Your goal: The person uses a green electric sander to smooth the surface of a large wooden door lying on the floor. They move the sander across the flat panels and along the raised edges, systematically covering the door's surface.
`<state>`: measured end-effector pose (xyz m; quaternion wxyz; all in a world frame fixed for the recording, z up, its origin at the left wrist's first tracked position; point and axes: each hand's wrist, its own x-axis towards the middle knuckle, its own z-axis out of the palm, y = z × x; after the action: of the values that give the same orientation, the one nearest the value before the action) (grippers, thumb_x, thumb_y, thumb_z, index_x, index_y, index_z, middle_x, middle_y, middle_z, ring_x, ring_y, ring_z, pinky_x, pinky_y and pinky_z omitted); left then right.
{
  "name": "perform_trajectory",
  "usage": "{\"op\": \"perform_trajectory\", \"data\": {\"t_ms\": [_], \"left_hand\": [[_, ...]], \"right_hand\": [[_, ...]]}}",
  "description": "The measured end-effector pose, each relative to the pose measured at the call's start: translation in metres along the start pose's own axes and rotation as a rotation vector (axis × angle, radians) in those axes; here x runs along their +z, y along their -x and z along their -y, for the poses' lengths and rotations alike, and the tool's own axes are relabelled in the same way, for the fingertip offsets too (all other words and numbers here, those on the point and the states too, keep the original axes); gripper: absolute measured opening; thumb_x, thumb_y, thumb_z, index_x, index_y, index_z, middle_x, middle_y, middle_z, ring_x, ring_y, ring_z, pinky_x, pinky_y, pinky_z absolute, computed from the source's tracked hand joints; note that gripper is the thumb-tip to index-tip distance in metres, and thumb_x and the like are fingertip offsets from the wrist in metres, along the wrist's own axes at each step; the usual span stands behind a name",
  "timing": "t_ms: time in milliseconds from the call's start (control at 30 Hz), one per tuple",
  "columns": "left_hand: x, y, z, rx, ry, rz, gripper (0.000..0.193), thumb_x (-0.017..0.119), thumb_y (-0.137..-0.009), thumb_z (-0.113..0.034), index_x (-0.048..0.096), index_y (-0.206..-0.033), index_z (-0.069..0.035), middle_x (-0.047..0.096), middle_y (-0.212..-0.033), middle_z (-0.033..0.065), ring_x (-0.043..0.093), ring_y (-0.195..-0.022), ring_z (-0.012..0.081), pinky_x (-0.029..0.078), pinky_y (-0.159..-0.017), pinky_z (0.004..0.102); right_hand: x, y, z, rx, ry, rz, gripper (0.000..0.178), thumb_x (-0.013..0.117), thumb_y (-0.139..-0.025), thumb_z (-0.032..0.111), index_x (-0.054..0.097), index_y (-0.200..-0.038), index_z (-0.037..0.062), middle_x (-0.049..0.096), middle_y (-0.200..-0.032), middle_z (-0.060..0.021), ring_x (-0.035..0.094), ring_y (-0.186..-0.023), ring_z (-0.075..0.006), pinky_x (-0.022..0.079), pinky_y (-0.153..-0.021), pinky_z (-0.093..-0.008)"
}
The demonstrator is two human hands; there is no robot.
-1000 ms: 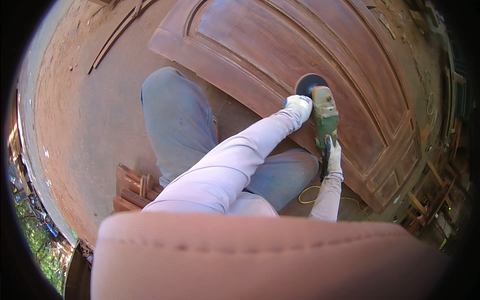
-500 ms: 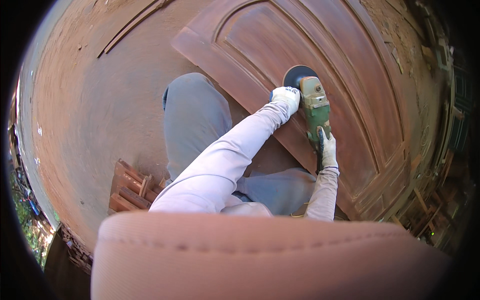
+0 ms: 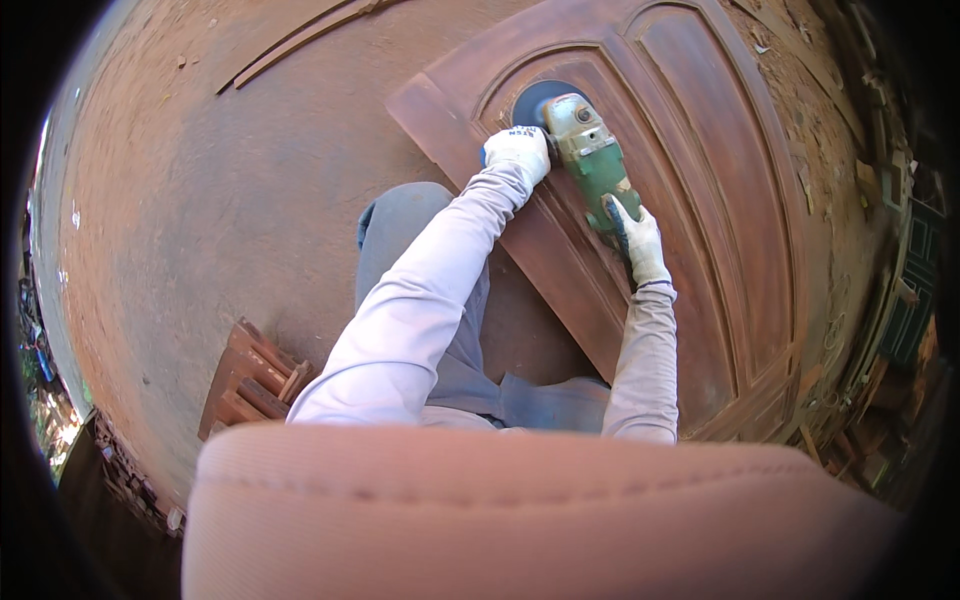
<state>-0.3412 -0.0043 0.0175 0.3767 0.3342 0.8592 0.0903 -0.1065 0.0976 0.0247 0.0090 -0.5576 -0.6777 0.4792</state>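
Note:
A green angle grinder [image 3: 598,170] with a silver head and a dark round disc [image 3: 532,100] is held over a reddish-brown panelled wooden door [image 3: 690,190]. The disc lies at the arched top of the door's nearer panel; whether it touches the wood I cannot tell. My left hand [image 3: 519,150], in a white glove with blue on it, is closed beside the grinder's head, on its side handle, which is mostly hidden. My right hand [image 3: 642,243], gloved too, wraps around the rear of the grinder's body.
The door lies on brown, dusty ground [image 3: 260,200]. Slatted wooden pieces [image 3: 253,380] rest at lower left, and long thin strips [image 3: 300,42] at the top. Wood scraps crowd the right edge. My bent knee [image 3: 405,225] is close to the door. A peach-coloured brim [image 3: 500,500] blocks the lower view.
Both hands have carried the grinder up and to the left, from the middle of the panel to its arched top. The view has also shifted a little.

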Motion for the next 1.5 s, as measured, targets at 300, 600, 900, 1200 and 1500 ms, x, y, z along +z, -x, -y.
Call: {"op": "perform_trajectory", "data": {"t_ms": [300, 600, 900, 1200, 1500], "left_hand": [[-0.002, 0.007, 0.008, -0.028, 0.033, 0.031, 0.026, 0.062, -0.088, -0.021, 0.077, -0.108, -0.013, 0.074, -0.112, 0.0109, 0.071, -0.106, 0.0299, 0.057, -0.087, 0.0425], [0.065, 0.037, -0.039, 0.111, 0.027, 0.108, 0.024, 0.059, -0.089, -0.017, 0.078, -0.104, -0.015, 0.076, -0.106, 0.0109, 0.073, -0.099, 0.0282, 0.059, -0.08, 0.0434], [0.125, 0.061, -0.101, 0.361, -0.048, 0.276, 0.024, 0.058, -0.091, -0.015, 0.078, -0.105, -0.014, 0.076, -0.106, 0.0098, 0.074, -0.099, 0.0281, 0.059, -0.076, 0.0473], [0.086, 0.038, -0.043, 0.293, -0.001, 0.073, 0.026, 0.056, -0.09, -0.017, 0.078, -0.102, -0.012, 0.075, -0.105, 0.0131, 0.073, -0.1, 0.0283, 0.058, -0.083, 0.0419], [0.027, 0.026, -0.006, 0.103, -0.005, 0.071, 0.026, 0.061, -0.088, -0.023, 0.077, -0.106, -0.011, 0.074, -0.106, 0.0149, 0.072, -0.102, 0.0317, 0.057, -0.086, 0.0436]], "right_hand": [[0.002, -0.002, -0.001, -0.024, 0.006, 0.052, 0.062, 0.081, -0.082, 0.046, 0.069, -0.122, 0.0007, 0.074, -0.11, -0.0125, 0.069, -0.1, -0.0171, 0.051, -0.089, -0.0314], [-0.034, 0.06, -0.073, 0.065, -0.199, -0.012, 0.048, 0.076, -0.09, 0.031, 0.065, -0.124, -0.0009, 0.072, -0.101, -0.0046, 0.063, -0.083, -0.0103, 0.052, -0.074, -0.0278], [-0.049, 0.143, -0.141, 0.311, -0.406, -0.194, 0.047, 0.07, -0.093, 0.048, 0.066, -0.115, 0.0073, 0.067, -0.082, 0.0004, 0.053, -0.053, -0.0087, 0.042, -0.041, -0.0257], [-0.015, 0.107, -0.078, 0.184, -0.342, -0.136, 0.04, 0.073, -0.093, 0.036, 0.067, -0.117, 0.0039, 0.069, -0.09, -0.0022, 0.059, -0.066, -0.0086, 0.047, -0.053, -0.0266], [0.004, 0.053, -0.036, 0.057, -0.143, -0.053, 0.046, 0.078, -0.089, 0.027, 0.065, -0.122, -0.0027, 0.073, -0.109, -0.0089, 0.066, -0.091, -0.0128, 0.052, -0.084, -0.0302]]}}
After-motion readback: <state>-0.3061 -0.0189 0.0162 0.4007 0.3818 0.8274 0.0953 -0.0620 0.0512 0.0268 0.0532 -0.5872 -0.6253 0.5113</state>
